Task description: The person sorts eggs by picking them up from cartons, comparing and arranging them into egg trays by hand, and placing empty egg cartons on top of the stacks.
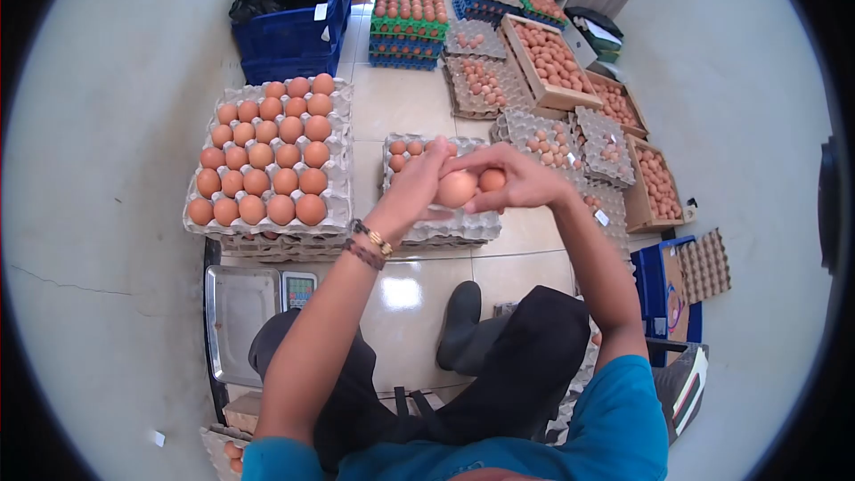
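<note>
Both hands meet over a grey egg tray (pixel 472 230) in the middle, which partly hides behind them. My right hand (pixel 527 180) is closed around a brown egg (pixel 492 180), its fingers curled from the right. Between the two hands sits a second, lighter brown egg (pixel 458 189), and my left hand (pixel 417 185) is wrapped against its left side. The fingertips of both hands come together above it, so exactly how the grip is shared is partly hidden. A few eggs (pixel 398 162) rest in the tray's left cells.
On the left, a tall tray stack (pixel 343 200) bears rows of brown eggs. A scale (pixel 242 321) lies below it. Blue crates (pixel 289 44) and green and blue egg trays (pixel 407 31) stand farther back. Wooden boxes (pixel 570 98) of eggs line the right, and a boot (pixel 460 325) is on the floor.
</note>
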Demonstrator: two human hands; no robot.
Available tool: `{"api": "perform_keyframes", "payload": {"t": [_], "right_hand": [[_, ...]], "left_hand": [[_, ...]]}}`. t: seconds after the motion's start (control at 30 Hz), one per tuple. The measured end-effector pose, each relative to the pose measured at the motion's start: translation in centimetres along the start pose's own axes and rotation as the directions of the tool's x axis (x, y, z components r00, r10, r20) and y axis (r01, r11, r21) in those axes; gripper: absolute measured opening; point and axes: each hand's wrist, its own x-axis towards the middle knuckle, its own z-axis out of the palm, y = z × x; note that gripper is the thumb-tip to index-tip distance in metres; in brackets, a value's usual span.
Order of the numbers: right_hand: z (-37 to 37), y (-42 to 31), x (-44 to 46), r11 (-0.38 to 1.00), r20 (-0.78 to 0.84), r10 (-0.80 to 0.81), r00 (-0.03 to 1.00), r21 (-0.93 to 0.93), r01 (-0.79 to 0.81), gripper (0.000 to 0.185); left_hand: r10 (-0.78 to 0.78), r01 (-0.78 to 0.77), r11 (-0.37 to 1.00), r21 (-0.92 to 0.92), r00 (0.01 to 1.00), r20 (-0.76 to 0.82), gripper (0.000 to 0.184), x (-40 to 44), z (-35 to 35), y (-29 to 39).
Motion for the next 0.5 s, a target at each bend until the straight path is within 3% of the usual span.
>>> {"api": "perform_keyframes", "payload": {"t": [0.1, 0.2, 0.23, 0.3, 0.33, 0.37, 0.4, 0.47, 0.5], "right_hand": [[1.8, -2.0, 0.0, 0.982, -0.003, -0.096, 0.995, -0.166, 0.095, 0.053], [3.1, -3.7, 0.2, 0.982, -0.078, -0.035, 0.996, -0.188, 0.020, 0.045], [3.7, -4.2, 0.1, 0.998, -0.151, 0.065, 0.986, 0.022, -0.062, 0.043], [4.7, -4.9, 0.1, 0.880, -0.222, 0.287, 0.932, 0.446, -0.165, 0.039], [4.7, -4.3, 0.2, 0.784, -0.228, 0.301, 0.926, 0.612, -0.104, 0.034], [4.5, -4.0, 0.2, 0.660, -0.195, 0.294, 0.936, 0.750, -0.050, 0.035], [4.2, -3.7, 0.0, 0.509, -0.164, 0.281, 0.946, 0.861, -0.002, 0.036], [4.2, -3.4, -0.3, 0.382, -0.190, 0.270, 0.944, 0.921, 0.076, 0.039], [4.7, -3.4, -0.5, 0.424, -0.244, 0.278, 0.929, 0.899, 0.110, 0.041]], "left_hand": [[-0.104, 0.097, 0.994, 0.044, 0.974, 0.200, 0.074, -0.6, -0.4, 0.3], [-0.087, 0.028, 0.965, 0.260, 0.972, 0.216, 0.075, -1.8, -1.5, 1.3], [-0.039, -0.008, 0.977, 0.215, 0.975, 0.217, 0.074, -1.8, -2.0, 1.3], [0.053, -0.081, 0.989, 0.126, 0.976, 0.209, 0.071, -1.6, -2.8, 1.3], [-0.006, 0.006, 1.000, -0.004, 0.994, 0.107, 0.054, -2.0, -2.9, 1.6], [0.023, -0.019, 0.999, -0.033, 0.992, 0.123, 0.051, -2.1, -3.1, 1.8], [0.050, -0.042, 0.997, -0.062, 0.989, 0.138, 0.048, -2.2, -3.5, 1.7], [0.074, -0.059, 0.993, -0.102, 0.986, 0.148, 0.041, -2.4, -3.8, 1.8], [0.068, -0.052, 0.992, -0.114, 0.987, 0.143, 0.038, -2.5, -3.8, 1.8]]}}
